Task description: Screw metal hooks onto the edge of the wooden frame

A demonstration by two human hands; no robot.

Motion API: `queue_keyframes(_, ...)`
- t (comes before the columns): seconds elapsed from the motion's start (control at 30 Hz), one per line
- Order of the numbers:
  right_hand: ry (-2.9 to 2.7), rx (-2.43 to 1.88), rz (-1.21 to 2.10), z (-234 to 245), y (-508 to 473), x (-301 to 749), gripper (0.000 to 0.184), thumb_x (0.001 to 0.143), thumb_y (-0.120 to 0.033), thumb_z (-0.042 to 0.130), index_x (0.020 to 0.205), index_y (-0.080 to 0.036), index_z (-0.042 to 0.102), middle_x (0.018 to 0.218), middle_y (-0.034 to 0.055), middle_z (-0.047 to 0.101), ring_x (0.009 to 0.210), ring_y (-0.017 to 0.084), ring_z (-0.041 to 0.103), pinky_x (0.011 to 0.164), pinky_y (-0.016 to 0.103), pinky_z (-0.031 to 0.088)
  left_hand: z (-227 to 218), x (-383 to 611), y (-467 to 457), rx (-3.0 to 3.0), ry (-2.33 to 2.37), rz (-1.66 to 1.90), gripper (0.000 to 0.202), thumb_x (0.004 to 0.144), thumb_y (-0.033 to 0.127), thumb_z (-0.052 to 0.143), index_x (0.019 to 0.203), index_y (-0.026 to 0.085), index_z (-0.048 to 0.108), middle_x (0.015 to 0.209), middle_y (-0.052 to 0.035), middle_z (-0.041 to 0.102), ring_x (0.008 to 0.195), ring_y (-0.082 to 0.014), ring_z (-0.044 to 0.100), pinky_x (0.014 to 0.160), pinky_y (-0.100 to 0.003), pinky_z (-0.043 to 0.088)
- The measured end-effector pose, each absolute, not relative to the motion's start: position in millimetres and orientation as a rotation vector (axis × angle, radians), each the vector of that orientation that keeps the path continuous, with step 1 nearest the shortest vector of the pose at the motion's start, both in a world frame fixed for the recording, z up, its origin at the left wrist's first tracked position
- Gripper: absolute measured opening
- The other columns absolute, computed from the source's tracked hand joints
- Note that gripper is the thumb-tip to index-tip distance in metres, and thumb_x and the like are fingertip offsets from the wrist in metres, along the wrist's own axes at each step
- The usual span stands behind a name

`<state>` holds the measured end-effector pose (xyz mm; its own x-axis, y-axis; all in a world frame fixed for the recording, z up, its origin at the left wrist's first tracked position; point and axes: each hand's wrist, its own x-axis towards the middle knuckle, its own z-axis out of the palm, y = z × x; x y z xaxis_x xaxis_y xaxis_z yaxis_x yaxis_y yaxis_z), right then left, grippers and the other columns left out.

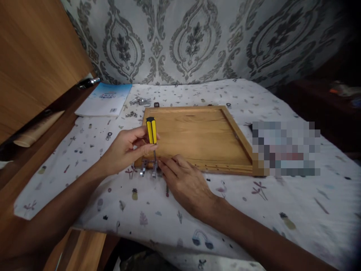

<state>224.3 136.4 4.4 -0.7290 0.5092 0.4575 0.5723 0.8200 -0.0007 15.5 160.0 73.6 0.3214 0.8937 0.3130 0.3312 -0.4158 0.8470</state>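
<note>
Far L: blue-and-white book (104,99), then a small pile of metal hardware (141,101) w/ loose screws (131,114) just nearer. L hand (124,148) grips a yellow-black screwdriver (151,131) at the handle base, thumb vs. fingers. Under it, a metal hinge (154,170) at the near-L edge of the wooden panel (194,131); driver tip is down at it, exact seat too small to tell. R hand (186,180) just beside, fingertips at the hinge; can't tell if gripping or only pressing. Panel runs on R over printed cloth (239,214).

Best technique, IMO: shaft square to hinge, steady push, slow turns, R fingers pinning the hinge flat so it won't creep.

Driver: handle up, tip down, long axis approx. vert., top leaning a bit L.
</note>
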Motion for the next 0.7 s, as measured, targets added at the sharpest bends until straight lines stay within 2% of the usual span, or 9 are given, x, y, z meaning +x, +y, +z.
queue_keyframes(0.2, -2.5, -0.818, -0.166, 4.6, 138.1, 223.5, 0.026, 0.091, -0.007, 0.06, 0.116, -0.006, 0.067, 0.103, 0.0102, 0.071, 0.091, 0.025, 0.052, 0.078, 0.036, 0.054, 74.2, 14.5, 159.5, 1.898, 1.08, 1.054, 0.022, 0.087, 0.036, 0.071, 0.1, 0.019, 0.07, 0.096, -0.0058, 0.073, 0.078, -0.0154, 0.066, 0.065, -0.025, 0.054)
queue_keyframes(0.43, -2.45, -0.858, -0.147, 4.5, 136.9, 222.2, 0.032, 0.09, -0.008, 0.06, 0.122, -0.005, 0.064, 0.105, 0.0103, 0.071, 0.092, 0.024, 0.052, 0.076, 0.035, 0.055, 73.7, 16.6, 159.5, 1.896, 1.078, 1.066, 0.021, 0.087, 0.036, 0.07, 0.098, 0.018, 0.07, 0.093, -0.0055, 0.072, 0.076, -0.0154, 0.066, 0.063, -0.025, 0.054)
queue_keyframes(0.7, -2.586, -0.818, -0.203, 8.7, 135.5, 224.9, 0.04, 0.084, -0.003, 0.063, 0.123, 0.0, 0.063, 0.103, 0.0134, 0.068, 0.094, 0.028, 0.051, 0.076, 0.039, 0.056, 75.2, 17.5, 159.1, 1.885, 1.075, 1.062, 0.02, 0.086, 0.035, 0.071, 0.096, 0.018, 0.069, 0.091, -0.0052, 0.072, 0.081, -0.0171, 0.067, 0.07, -0.027, 0.056)
